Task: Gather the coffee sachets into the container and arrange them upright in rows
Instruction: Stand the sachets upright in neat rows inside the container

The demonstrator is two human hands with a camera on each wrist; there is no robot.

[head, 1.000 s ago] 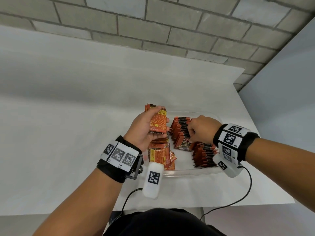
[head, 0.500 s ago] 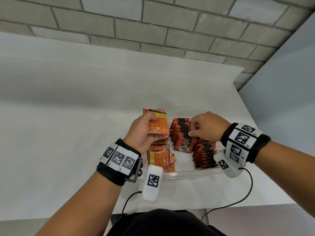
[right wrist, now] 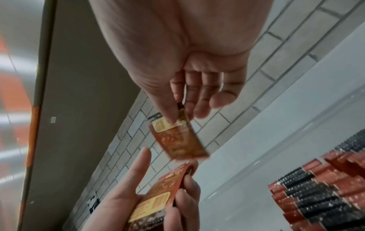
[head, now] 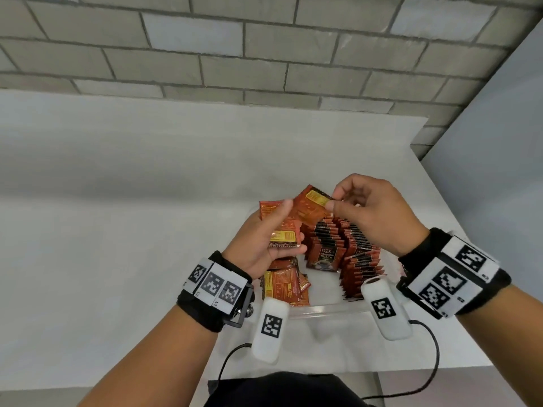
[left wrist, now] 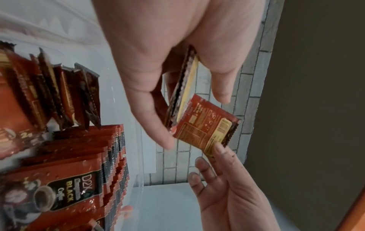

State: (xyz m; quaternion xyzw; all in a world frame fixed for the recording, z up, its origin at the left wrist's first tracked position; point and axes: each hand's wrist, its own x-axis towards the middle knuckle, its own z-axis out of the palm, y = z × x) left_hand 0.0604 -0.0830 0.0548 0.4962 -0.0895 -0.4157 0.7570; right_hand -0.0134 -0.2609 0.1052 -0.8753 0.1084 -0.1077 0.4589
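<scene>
My left hand (head: 273, 239) grips a small stack of red-orange coffee sachets (head: 279, 227) above the left side of the clear plastic container (head: 323, 308). My right hand (head: 361, 207) pinches one sachet (head: 311, 208) by its yellow-labelled end between thumb and forefinger, just off the top of that stack; the same sachet (left wrist: 205, 125) (right wrist: 177, 140) shows in both wrist views. Two rows of upright sachets (head: 343, 248) stand in the container's middle and right. Loose sachets (head: 286, 284) lie flat under my left hand.
The container sits near the front right of a white table (head: 117, 230). A grey brick wall (head: 264, 54) runs behind and a grey panel (head: 499, 171) stands at the right. Cables (head: 429, 374) hang from the wrist cameras over the front edge.
My right hand has lifted from the upright rows in the container up to the stack in my left hand and taken hold of one sachet. The left hand stayed about where it was.
</scene>
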